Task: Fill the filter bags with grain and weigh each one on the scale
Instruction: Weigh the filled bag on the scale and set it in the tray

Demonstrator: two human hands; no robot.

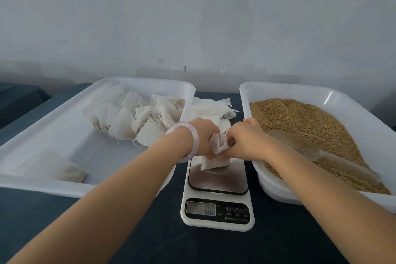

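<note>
On the left, a white tray (32, 180) holds a pile of bags (132, 118). The left hand (203, 135), with a pale bracelet (196, 139) on the wrist, pinches the left side of a filter bag (216, 153) with curled fingers. This filter bag is just above the plate of the scale (217, 210), whose display shows 0.0. The right hand (246, 139) pinches its right side. On the right, a second tray (276, 188) holds grain (310, 122) and a scoop (308, 148) lying on it
</note>
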